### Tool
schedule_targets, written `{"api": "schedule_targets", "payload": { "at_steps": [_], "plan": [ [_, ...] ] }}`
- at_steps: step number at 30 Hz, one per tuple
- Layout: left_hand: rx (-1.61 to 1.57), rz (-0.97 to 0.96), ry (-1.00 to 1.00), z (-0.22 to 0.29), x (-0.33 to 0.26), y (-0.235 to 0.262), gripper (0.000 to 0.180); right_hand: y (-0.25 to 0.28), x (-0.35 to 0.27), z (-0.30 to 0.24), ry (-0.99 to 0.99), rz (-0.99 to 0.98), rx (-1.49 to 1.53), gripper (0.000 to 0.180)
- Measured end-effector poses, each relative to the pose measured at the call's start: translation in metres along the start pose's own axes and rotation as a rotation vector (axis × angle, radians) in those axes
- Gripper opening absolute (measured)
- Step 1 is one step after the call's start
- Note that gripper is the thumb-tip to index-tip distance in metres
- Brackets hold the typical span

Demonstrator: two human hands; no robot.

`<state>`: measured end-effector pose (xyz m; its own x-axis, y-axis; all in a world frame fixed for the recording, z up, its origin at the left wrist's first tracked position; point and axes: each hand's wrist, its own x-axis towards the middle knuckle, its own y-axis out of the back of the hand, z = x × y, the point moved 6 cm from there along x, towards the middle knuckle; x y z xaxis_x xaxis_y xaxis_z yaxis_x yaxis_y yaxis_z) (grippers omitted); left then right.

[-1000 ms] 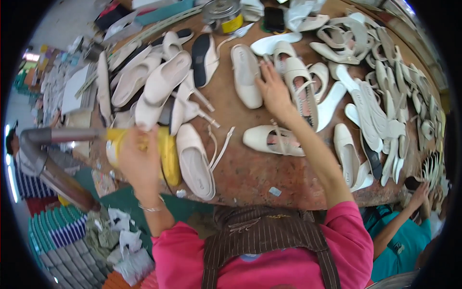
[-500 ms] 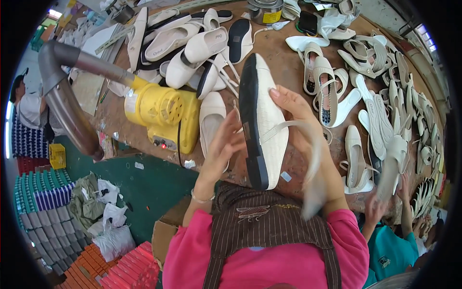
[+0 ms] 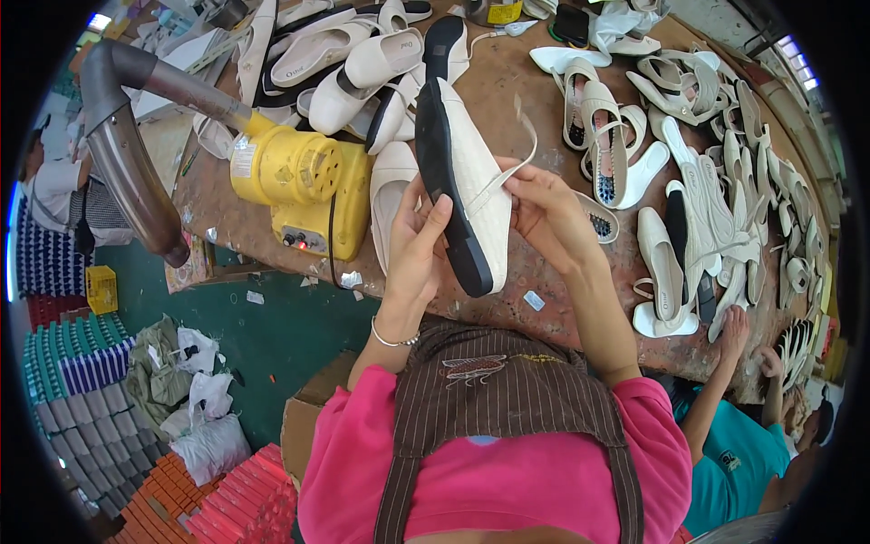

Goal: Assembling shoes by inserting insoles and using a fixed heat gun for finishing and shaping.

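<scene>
A cream flat shoe [image 3: 480, 195] with a black sole [image 3: 450, 208] is held up over the table's near edge, toe pointing away from me and sole turned to the left. My left hand [image 3: 419, 245] grips it from the sole side, thumb pressed on the black sole. On the other side, my right hand [image 3: 548, 213] pinches the thin cream strap [image 3: 527, 150] close to the upper, and the strap's free end curls upward. The right fingertips behind the shoe are partly hidden.
A yellow blower [image 3: 304, 186] with a bent metal pipe [image 3: 136, 172] stands at left. Cream shoes [image 3: 362, 77] pile up behind it. More shoes [image 3: 662, 263] and sandals [image 3: 612, 145] cover the table's right side, where a co-worker in teal [image 3: 739, 453] reaches in. Coloured stacks [image 3: 240, 499] stand on the floor.
The shoe has shifted slightly left and away from me. My left hand has closed on its sole; my right hand has moved from the upper to the strap, which swung upward from hanging down.
</scene>
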<state>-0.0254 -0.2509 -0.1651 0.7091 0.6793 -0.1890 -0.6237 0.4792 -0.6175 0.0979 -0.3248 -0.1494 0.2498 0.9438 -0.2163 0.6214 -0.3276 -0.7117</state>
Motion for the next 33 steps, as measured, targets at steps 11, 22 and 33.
{"api": "schedule_targets", "payload": {
  "at_steps": [11, 22, 33],
  "plan": [
    [0.526, 0.243, -0.607, 0.164, 0.083, 0.007, 0.047, 0.065, -0.065, 0.016, 0.134, 0.226, -0.397, 0.028],
    [1.581, 0.31, -0.504, 0.062, 0.017, 0.084, 0.048, 0.187, -0.198, -0.012, 0.499, 1.191, -1.061, 0.02],
    [1.616, 0.275, 0.031, -0.029, -0.003, 0.194, 0.043, 0.237, -0.277, -0.046, 0.126, 1.713, -1.774, 0.037]
  ]
}}
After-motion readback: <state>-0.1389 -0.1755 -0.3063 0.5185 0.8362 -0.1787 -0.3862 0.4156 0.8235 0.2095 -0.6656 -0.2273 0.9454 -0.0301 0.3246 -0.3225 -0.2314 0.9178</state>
